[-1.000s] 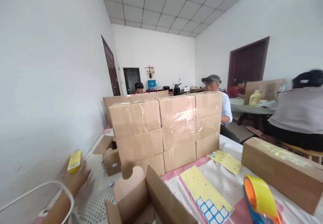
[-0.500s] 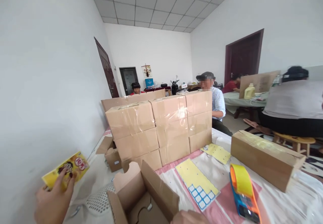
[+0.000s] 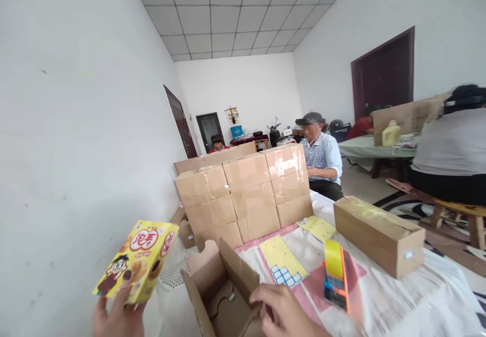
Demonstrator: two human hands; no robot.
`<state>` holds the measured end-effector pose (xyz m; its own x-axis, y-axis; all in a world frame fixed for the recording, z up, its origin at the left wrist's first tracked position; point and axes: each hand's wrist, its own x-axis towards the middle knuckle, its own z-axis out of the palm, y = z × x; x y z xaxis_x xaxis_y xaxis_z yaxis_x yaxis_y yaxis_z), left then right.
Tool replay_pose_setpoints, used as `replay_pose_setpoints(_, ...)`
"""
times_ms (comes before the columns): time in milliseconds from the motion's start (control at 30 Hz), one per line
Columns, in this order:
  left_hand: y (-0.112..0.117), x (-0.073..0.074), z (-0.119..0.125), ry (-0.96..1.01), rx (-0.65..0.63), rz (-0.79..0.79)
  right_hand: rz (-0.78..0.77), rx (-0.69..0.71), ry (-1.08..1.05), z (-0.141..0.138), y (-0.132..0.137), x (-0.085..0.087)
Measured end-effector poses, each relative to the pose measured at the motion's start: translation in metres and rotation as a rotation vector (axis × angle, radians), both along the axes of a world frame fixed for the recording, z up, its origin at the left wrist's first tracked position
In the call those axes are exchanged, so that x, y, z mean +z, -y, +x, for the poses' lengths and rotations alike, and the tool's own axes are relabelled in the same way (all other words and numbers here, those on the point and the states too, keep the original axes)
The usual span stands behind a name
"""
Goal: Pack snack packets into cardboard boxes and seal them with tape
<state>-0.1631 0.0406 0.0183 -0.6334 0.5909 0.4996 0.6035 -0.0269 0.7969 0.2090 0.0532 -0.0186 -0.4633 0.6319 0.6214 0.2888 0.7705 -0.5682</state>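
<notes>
White walls (image 3: 76, 99) and a tiled ceiling (image 3: 235, 12) enclose the evenly lit room. One dark brown door (image 3: 181, 124) sits in the left wall, a wider doorway (image 3: 383, 73) in the right. A green-covered table (image 3: 364, 147), wooden stool (image 3: 459, 208) and patterned rug (image 3: 410, 210) lie at right.

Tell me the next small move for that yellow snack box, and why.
Probably swing it right and down into the open carton: the left hand holds the snack box raised beside it, and the right hand grips the carton's flap.
</notes>
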Motion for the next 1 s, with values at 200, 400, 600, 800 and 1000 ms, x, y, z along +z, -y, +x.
replay_pose_setpoints(200,0.010,0.008,0.103,0.443,-0.305,0.222,-0.066,-0.077,-0.065,0.011,0.018,0.027)
replay_pose_setpoints(400,0.013,-0.019,0.144,0.190,-0.558,0.135,-0.220,-0.072,-0.376,-0.008,0.013,0.028)
replay_pose_setpoints(600,0.019,-0.020,0.124,-0.183,-0.680,0.171,-0.329,-0.019,-0.599,-0.016,0.016,0.045)
replay_pose_setpoints(800,0.036,-0.018,0.092,-0.592,-0.642,0.074,-0.055,-0.293,-0.185,-0.025,0.008,0.081)
replay_pose_setpoints(1000,0.059,-0.033,0.108,-0.710,-0.624,0.220,0.052,-0.460,0.671,-0.068,0.015,0.122)
